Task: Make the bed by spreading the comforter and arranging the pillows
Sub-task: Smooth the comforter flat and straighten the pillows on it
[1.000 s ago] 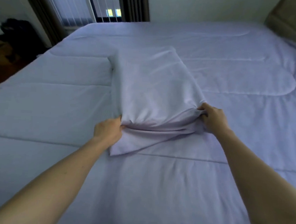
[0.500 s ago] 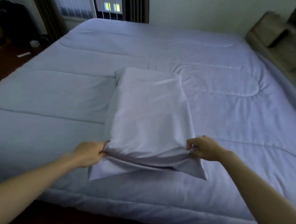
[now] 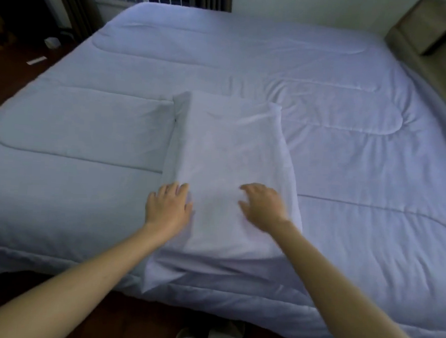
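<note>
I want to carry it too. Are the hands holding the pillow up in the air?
No, the pillow lies flat on the comforter, and the left hand and right hand are open, gripping nothing.

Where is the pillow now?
In the head view, the pillow lies on the comforter by the bed's near edge, mid-frame, with the left hand and right hand at its near end.

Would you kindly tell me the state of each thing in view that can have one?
comforter: spread out flat, lightly wrinkled.
pillow: lying flat on the comforter, by its near edge.
left hand: open, resting on the pillow's left edge.
right hand: open, fingers spread over the pillow; blurred.
</note>
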The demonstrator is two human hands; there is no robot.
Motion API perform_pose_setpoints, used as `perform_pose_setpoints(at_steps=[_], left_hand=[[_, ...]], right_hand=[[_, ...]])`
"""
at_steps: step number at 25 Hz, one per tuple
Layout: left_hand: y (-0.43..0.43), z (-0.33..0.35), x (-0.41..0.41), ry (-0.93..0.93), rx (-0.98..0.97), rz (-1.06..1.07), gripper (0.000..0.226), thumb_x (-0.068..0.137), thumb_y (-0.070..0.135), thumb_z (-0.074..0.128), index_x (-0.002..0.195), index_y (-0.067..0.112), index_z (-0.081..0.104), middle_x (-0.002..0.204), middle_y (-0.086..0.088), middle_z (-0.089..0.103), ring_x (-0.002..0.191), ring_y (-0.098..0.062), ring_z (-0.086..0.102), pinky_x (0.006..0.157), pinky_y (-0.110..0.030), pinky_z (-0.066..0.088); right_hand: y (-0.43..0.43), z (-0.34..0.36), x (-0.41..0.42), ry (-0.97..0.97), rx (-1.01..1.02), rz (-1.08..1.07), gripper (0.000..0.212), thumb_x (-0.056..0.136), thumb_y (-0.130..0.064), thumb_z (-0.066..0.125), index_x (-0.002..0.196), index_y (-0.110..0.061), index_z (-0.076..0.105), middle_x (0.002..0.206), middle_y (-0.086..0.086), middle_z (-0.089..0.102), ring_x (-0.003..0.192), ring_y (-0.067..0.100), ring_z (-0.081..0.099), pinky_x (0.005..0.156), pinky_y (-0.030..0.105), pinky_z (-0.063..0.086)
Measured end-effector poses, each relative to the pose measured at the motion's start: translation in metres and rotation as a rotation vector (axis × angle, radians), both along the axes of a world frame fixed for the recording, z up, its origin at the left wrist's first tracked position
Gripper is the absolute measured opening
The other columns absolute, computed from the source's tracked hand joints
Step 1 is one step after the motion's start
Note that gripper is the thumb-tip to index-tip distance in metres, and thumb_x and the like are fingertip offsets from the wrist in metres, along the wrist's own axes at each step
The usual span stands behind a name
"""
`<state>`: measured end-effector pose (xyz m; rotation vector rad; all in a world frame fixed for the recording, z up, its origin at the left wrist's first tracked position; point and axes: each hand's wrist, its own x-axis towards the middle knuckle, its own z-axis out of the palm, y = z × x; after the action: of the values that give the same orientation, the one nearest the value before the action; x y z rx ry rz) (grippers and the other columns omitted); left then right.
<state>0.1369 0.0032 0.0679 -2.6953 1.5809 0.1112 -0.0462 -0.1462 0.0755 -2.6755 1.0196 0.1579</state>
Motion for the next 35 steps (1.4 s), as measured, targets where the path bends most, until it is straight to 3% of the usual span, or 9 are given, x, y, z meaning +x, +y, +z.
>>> perform_pose_setpoints(at_steps=[4, 12, 15, 18, 22, 25, 28, 32, 35], left_hand=[[0.003, -0.043, 0.003, 0.091, 0.098, -0.042, 0.082, 0.084, 0.064, 0.014, 0.151, 0.018, 0.019, 0.161, -0.003, 0.011, 0.148, -0.027, 0.013, 0.116, -0.054, 0.014], [-0.037, -0.056, 0.024, 0.136, 0.086, 0.028, 0.086, 0.078, 0.061, -0.007, 0.153, 0.020, 0.004, 0.162, 0.002, -0.006, 0.149, -0.031, -0.004, 0.117, -0.055, 0.005], [-0.068, -0.058, 0.045, 0.176, 0.048, 0.077, 0.078, 0.086, 0.060, 0.003, 0.153, 0.020, 0.003, 0.162, 0.004, -0.007, 0.148, -0.033, -0.003, 0.116, -0.056, 0.009], [-0.093, -0.060, 0.062, 0.183, 0.002, 0.095, 0.065, 0.099, 0.046, 0.026, 0.153, 0.018, 0.004, 0.162, 0.004, -0.004, 0.148, -0.033, 0.001, 0.117, -0.056, 0.011], [-0.122, -0.056, 0.063, 0.063, -0.100, 0.121, 0.061, 0.097, 0.036, 0.033, 0.150, 0.007, 0.022, 0.161, -0.006, 0.012, 0.147, -0.037, 0.012, 0.115, -0.057, 0.010], [-0.150, -0.049, 0.025, 0.098, -0.208, -0.336, 0.064, 0.088, 0.040, 0.030, 0.138, 0.004, 0.046, 0.152, -0.014, 0.036, 0.141, -0.036, 0.032, 0.111, -0.061, 0.022], [-0.178, -0.056, 0.017, 0.175, 0.090, -0.542, 0.073, 0.088, 0.054, 0.010, 0.150, 0.019, 0.023, 0.160, -0.001, 0.016, 0.149, -0.019, 0.012, 0.118, -0.050, 0.005], [-0.244, -0.063, 0.107, 0.029, 0.036, -0.209, 0.060, 0.099, 0.044, 0.022, 0.152, 0.019, 0.011, 0.162, 0.002, 0.007, 0.149, -0.018, 0.004, 0.118, -0.048, 0.001], [-0.281, -0.064, 0.161, 0.030, 0.008, -0.125, 0.057, 0.101, 0.040, 0.023, 0.152, 0.017, 0.014, 0.162, 0.002, 0.009, 0.149, -0.019, 0.005, 0.118, -0.051, 0.002]], right_hand=[[0.033, -0.062, 0.003, 0.014, -0.019, 0.313, 0.060, 0.094, -0.053, 0.025, 0.149, -0.031, 0.023, 0.158, -0.006, 0.024, 0.144, 0.022, 0.028, 0.114, 0.048, 0.024], [-0.089, -0.050, -0.033, 0.038, -0.028, -0.438, 0.056, 0.099, -0.043, 0.023, 0.150, -0.020, 0.018, 0.161, 0.005, 0.014, 0.148, 0.027, 0.008, 0.116, 0.061, 0.008], [-0.033, -0.062, 0.011, -0.065, -0.167, 0.176, 0.061, 0.098, -0.048, 0.017, 0.140, -0.011, 0.043, 0.146, 0.009, 0.046, 0.132, 0.030, 0.046, 0.100, 0.060, 0.042], [-0.010, -0.074, 0.029, 0.008, -0.111, 0.550, 0.058, 0.096, -0.053, 0.018, 0.149, -0.029, 0.023, 0.156, -0.005, 0.030, 0.142, 0.021, 0.032, 0.112, 0.052, 0.027], [-0.143, -0.077, 0.034, -0.002, -0.036, -0.064, 0.053, 0.097, -0.049, 0.016, 0.149, -0.041, 0.012, 0.161, -0.008, 0.011, 0.148, 0.021, 0.010, 0.116, 0.059, 0.012], [-0.213, -0.064, 0.013, 0.066, 0.073, -0.408, 0.047, 0.100, -0.045, 0.023, 0.146, -0.045, 0.019, 0.160, -0.007, 0.013, 0.148, 0.026, 0.006, 0.113, 0.064, 0.003], [-0.215, -0.052, 0.020, -0.108, 0.041, -0.562, 0.040, 0.099, -0.032, 0.034, 0.138, -0.030, 0.045, 0.158, 0.004, 0.023, 0.147, 0.027, 0.012, 0.114, 0.062, 0.013], [-0.163, -0.059, 0.067, -0.251, -0.094, 0.011, 0.053, 0.089, -0.044, 0.034, 0.131, -0.018, 0.054, 0.149, 0.011, 0.040, 0.140, 0.032, 0.035, 0.107, 0.060, 0.033], [-0.127, -0.079, 0.104, -0.078, -0.023, 0.500, 0.056, 0.094, -0.052, 0.022, 0.147, -0.038, 0.024, 0.159, -0.005, 0.020, 0.146, 0.018, 0.018, 0.115, 0.049, 0.013]])
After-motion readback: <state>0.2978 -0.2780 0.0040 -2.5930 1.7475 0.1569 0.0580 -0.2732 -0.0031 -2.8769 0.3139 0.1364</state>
